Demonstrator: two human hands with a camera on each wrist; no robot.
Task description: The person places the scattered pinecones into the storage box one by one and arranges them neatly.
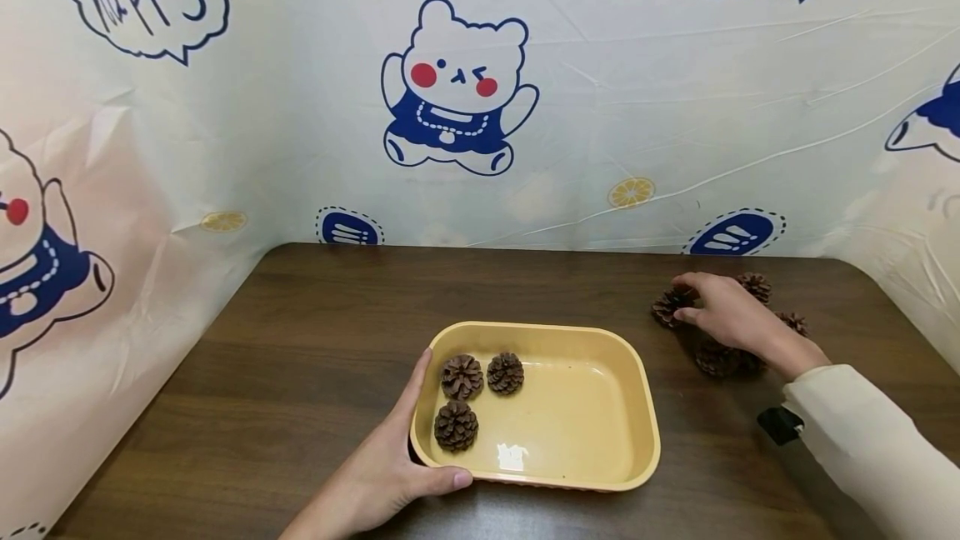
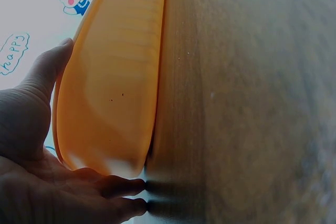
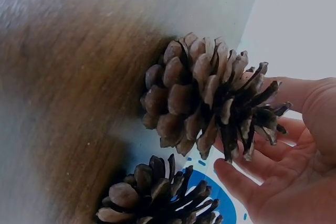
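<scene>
A yellow rectangular tray (image 1: 570,407) sits on the table, three brown pine cones (image 1: 505,373) grouped at its left end. My left hand (image 1: 382,448) grips the tray's left side, thumb at the near rim; the left wrist view shows the tray's outer wall (image 2: 110,77) beside that hand (image 2: 26,145). My right hand (image 1: 731,315) is over a cluster of pine cones at the right, thumb and index finger spread around the leftmost pine cone (image 1: 667,308). In the right wrist view a large pine cone (image 3: 184,93) partly hides the loosely extended fingers (image 3: 239,182).
More pine cones lie around and under the right hand, including one behind it (image 1: 754,286) and one nearer (image 1: 716,359). The dark wooden table (image 1: 300,373) meets a printed cloth backdrop (image 1: 600,107) at its far edge.
</scene>
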